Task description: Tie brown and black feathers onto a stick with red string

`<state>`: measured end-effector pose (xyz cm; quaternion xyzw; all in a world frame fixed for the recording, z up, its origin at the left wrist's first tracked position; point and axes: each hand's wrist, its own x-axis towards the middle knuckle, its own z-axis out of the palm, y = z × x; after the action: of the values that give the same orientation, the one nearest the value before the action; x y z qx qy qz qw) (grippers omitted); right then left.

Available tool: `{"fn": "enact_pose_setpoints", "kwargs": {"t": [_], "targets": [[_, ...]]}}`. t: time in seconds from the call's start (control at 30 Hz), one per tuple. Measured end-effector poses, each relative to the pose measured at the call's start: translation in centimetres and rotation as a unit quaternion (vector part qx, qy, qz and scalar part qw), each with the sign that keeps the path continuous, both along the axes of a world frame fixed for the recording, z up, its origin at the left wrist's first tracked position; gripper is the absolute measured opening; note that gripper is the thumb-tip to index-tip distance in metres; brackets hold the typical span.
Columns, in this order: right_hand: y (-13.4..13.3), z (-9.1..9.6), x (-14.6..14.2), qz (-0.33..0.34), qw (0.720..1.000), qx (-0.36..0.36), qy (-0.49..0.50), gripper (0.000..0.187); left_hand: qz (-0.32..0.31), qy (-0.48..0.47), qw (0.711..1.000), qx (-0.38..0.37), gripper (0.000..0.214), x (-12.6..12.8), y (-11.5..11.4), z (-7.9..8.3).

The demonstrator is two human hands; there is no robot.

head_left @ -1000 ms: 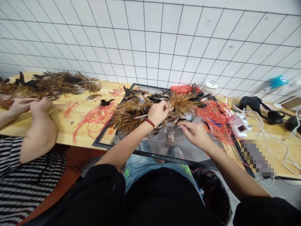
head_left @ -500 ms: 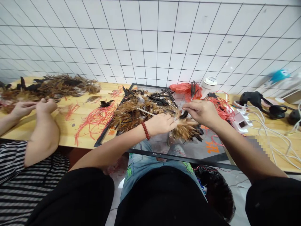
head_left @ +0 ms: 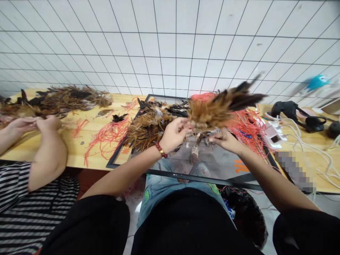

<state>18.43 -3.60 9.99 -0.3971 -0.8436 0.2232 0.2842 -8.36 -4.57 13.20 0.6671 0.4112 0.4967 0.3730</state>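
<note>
A bunch of brown and black feathers [head_left: 215, 109] is raised above the glass, slightly blurred, its dark tips pointing up and to the right. My left hand [head_left: 175, 134], with a red bead bracelet at the wrist, has its fingers closed on the pale base of this bunch. Below the feathers is my right hand [head_left: 225, 140], thumb and fingertips pinched together; what they hold, if anything, is too small to make out. Beneath my left hand and to its left lies a pile of brown and black feathers [head_left: 148, 131] on the black-framed glass panel [head_left: 212, 164].
Red string [head_left: 111, 132] lies tangled at left; more red string [head_left: 252, 127] is at right. A co-worker's hands [head_left: 34, 125] are beside another feather pile [head_left: 71, 95]. White cables [head_left: 318, 152], a white box [head_left: 273, 134] and black goggles [head_left: 285, 111] occupy the right. A black-lined bin [head_left: 244, 216] stands below.
The feather bunch has come up off the glass in my left hand and turned, its tips now up and right. My right hand has dropped a little, to below the bunch.
</note>
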Motion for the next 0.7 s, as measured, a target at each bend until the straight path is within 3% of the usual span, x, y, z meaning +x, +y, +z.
{"fn": "enact_pose_setpoints", "kwargs": {"t": [0.1,0.2,0.3,0.4,0.53,0.63,0.7], "targets": [[-1.9,0.3,-0.8,0.008,1.000,-0.002,-0.029,0.029,0.073,0.063,0.993,-0.073,0.021,0.0,2.8,-0.7],[-3.2,2.1,-2.4,0.000,0.991,0.082,-0.110,0.029,0.090,0.249,0.964,-0.031,0.008,0.3,3.8,-0.6],[-3.0,4.7,-4.0,-0.012,0.973,0.165,-0.161,0.028,0.074,0.459,0.880,0.095,0.016,1.1,2.7,0.0],[-0.8,6.8,-4.5,-0.050,0.967,0.195,-0.155,0.026,-0.005,0.575,0.776,0.261,0.022,1.3,1.2,0.7],[3.0,7.1,-4.0,-0.074,0.986,0.119,-0.086,0.025,-0.094,0.555,0.685,0.463,0.023,0.3,0.2,1.4],[4.5,5.8,-3.9,-0.037,0.999,0.010,0.002,0.027,-0.109,0.493,0.653,0.564,0.020,-0.4,-0.3,1.9],[4.8,4.9,-3.9,0.009,0.995,-0.081,0.052,0.033,-0.129,0.452,0.649,0.598,0.021,-0.6,-0.9,2.1]]}}
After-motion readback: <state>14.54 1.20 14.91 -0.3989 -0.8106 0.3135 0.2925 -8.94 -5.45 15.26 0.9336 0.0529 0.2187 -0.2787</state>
